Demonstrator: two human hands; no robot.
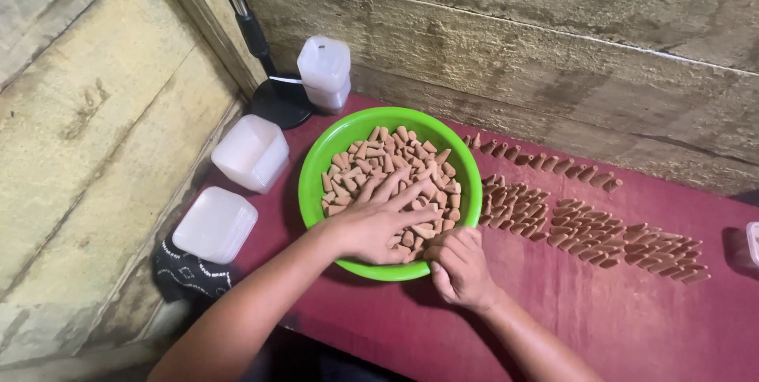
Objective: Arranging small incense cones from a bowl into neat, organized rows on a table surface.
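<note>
Over green bowl (316, 168) of tan cones (379, 156), left hand (375, 228) fingers spread, right hand (458, 267) fingers pinching cone

Soft, even light falls from above, bright on the green bowl (316, 168) and the pale plastic tubs (251, 150), without harsh glare. Faint shadows sit under the hands (375, 228) on the table (632, 319). The frame's lower edge dims, and slight wide-angle bending perhaps curves the wooden wall (553, 50).

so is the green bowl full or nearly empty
Partly full: small tan cone-shaped pieces cover the bottom of the round green plastic bowl, well below its rim, with the left hand resting on them.
</note>
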